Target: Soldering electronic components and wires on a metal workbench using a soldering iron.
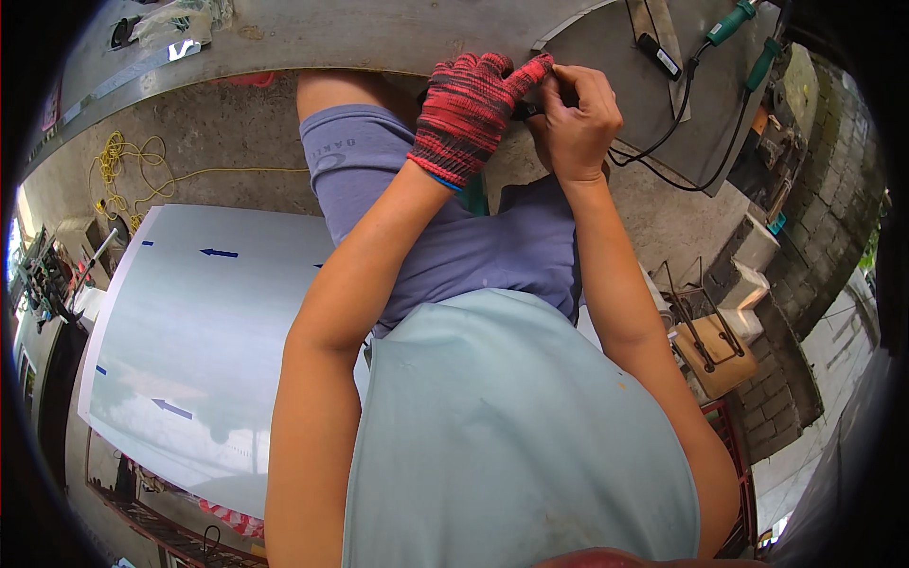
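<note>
My left hand [467, 114] wears a red and black knitted glove with a blue cuff edge. Its fingers curl down by the table's near edge, hiding whatever they may hold, and one digit stretches right. My right hand [582, 118] is bare and closed; its thumb and forefinger pinch at the tip of that gloved digit. A dark object [526, 111], mostly hidden, shows under and between the hands. Both hands are above my lap, against the front of a grey metal table [369, 43].
Two green-handled tools, one with its handle [731, 24] at far right, trail black cables over a metal sheet [606, 57]. A tangled yellow cord [118, 161] lies on the floor to the left. Behind it is a large pale panel [208, 312] with blue arrows. A brown seat [715, 355] is at right.
</note>
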Motion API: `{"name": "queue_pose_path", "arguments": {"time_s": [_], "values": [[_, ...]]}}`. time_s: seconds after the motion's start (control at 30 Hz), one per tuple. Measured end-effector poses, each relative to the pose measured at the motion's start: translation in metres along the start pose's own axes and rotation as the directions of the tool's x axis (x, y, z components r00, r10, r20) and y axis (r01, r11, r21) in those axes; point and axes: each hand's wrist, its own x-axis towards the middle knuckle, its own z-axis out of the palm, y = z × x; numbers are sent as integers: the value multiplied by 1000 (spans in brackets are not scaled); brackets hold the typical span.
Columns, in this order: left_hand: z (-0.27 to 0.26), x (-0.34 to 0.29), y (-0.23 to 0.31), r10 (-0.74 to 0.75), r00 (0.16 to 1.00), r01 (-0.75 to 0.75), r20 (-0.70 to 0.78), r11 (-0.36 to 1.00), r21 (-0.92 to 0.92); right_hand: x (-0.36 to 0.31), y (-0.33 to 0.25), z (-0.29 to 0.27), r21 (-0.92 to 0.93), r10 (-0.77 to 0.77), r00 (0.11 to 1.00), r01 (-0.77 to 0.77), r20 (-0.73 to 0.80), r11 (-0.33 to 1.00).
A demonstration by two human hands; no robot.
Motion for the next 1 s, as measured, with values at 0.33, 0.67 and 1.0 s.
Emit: {"name": "queue_pose_path", "arguments": {"time_s": [0.33,0.67,1.0], "values": [[0,-2,0,-2,999,1,47,1000,8,-1,-5,-16,171,141,988,-151,66,974],[5,-1,-11,85,994,-83,-62,996,31,-2,15,-6,94,-23,1000,24,-15,995],[2,2,-5,45,999,-44,-14,998,55,-6,20,3,26,-85,991,88,-101,996]]}}
